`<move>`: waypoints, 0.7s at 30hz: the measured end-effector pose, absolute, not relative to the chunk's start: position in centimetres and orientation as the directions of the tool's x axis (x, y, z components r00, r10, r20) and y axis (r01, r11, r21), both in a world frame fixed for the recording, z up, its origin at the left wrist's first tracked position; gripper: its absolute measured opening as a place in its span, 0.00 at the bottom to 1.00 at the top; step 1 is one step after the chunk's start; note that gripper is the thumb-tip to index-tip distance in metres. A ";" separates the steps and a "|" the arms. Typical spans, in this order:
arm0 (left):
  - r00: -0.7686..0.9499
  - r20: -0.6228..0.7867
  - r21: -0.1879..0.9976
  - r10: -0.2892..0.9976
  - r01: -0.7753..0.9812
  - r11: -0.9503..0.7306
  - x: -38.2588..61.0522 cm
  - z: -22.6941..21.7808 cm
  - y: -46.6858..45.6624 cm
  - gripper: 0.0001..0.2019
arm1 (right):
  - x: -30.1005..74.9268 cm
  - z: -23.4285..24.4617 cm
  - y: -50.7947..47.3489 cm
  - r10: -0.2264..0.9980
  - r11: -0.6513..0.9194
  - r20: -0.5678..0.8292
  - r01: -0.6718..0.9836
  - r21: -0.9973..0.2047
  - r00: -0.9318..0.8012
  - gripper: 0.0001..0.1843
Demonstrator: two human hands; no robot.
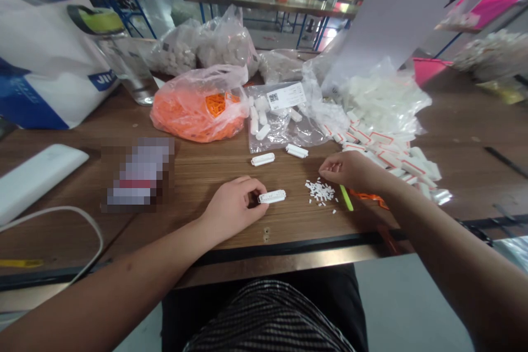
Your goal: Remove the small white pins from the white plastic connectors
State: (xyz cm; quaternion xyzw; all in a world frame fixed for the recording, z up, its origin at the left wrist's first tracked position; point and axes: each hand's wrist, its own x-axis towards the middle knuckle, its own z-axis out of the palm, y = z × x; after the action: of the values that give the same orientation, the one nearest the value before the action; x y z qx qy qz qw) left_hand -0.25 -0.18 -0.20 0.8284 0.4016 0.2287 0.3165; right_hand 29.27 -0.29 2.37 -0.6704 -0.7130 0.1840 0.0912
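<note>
My left hand (237, 206) pinches one end of a small white slotted plastic piece (273, 196) just above the table. Over the right edge of a pile of tiny white plastic bits (320, 191), my right hand (344, 169) hovers with thumb and fingertips pressed together; whatever they hold is too small to see. A yellow-green stick (346, 198) lies below that hand. Two similar white pieces rest farther back, a left one (263, 159) and a right one (297, 150).
Behind stand an orange-filled plastic bag (198, 113) and a clear bag of white parts (284, 121). White parts with orange edges (391, 159) are heaped at right. A clear bottle (127, 69), a white power bank-like block (41, 176) and a blurred-out object (140, 173) are at left.
</note>
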 end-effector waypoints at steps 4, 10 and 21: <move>0.567 0.114 0.714 0.816 0.524 -0.464 -0.2 -0.3 -0.2 0.04 | 28.9 2.5 -0.5 0.988 0.030 -0.129 0.928 -0.371 -0.083 0.09; 0.567 0.103 0.714 0.817 0.530 -0.458 -0.2 0.0 -0.2 0.04 | 28.4 2.5 -1.1 0.989 0.060 -0.107 0.945 -0.321 -0.099 0.07; 0.571 0.107 0.709 0.814 0.530 -0.465 -0.2 -0.2 -0.3 0.05 | 20.8 3.0 -2.7 0.899 0.427 0.171 0.721 -0.546 -0.403 0.09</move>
State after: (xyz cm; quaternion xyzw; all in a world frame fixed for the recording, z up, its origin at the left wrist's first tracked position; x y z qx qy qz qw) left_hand -0.17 -0.30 -0.24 0.8266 0.4063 0.2221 0.3199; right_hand 20.79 -2.71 2.97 -0.4974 -0.8140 0.1977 0.2256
